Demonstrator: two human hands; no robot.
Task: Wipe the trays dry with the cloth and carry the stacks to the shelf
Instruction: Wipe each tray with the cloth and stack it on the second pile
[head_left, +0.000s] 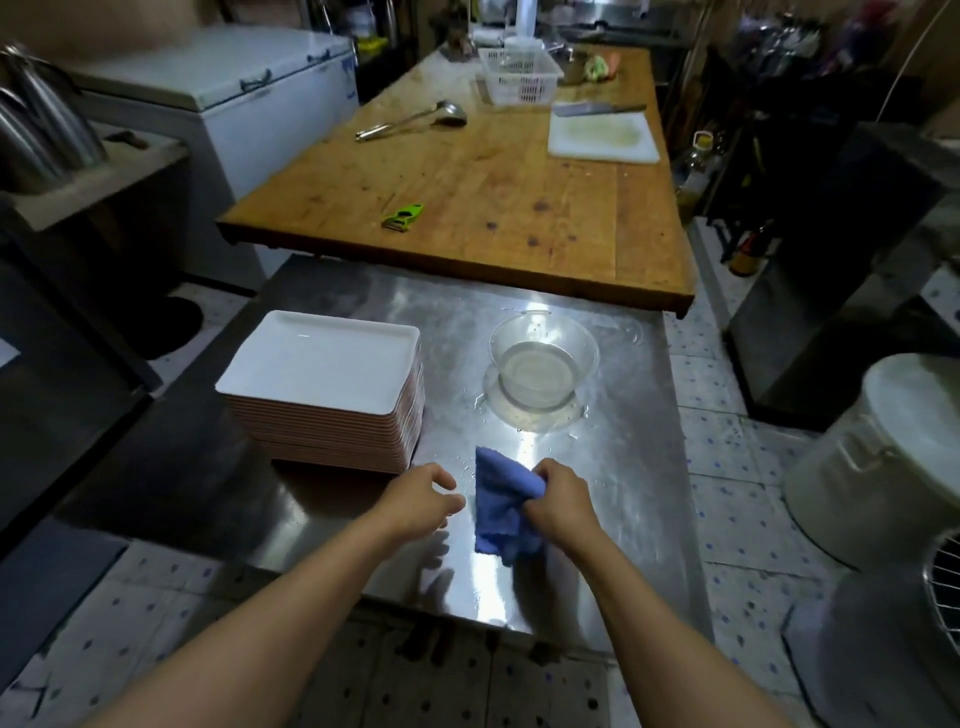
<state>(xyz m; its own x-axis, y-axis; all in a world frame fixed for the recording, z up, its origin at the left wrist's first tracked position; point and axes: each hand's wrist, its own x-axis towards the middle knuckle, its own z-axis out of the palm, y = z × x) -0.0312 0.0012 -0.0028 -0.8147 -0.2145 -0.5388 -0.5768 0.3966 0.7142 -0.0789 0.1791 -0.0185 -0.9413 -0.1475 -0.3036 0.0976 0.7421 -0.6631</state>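
Observation:
A tall stack of white trays (322, 364) with reddish edges stands on the left half of the steel table (623, 467). My right hand (558, 501) grips a blue cloth (501, 509) that hangs down over the table's near part, right of the stack. My left hand (418, 496) hovers just left of the cloth, near the stack's front right corner, with fingers loosely curled and nothing in them.
A clear bowl (543, 364) with water sits on the steel table behind the cloth, with wet patches around it. Beyond lies a wooden table (467, 208) with a green peeler (402, 216), ladle (410, 122), cutting board (602, 137) and basket (519, 75). A white bucket (893, 457) stands right.

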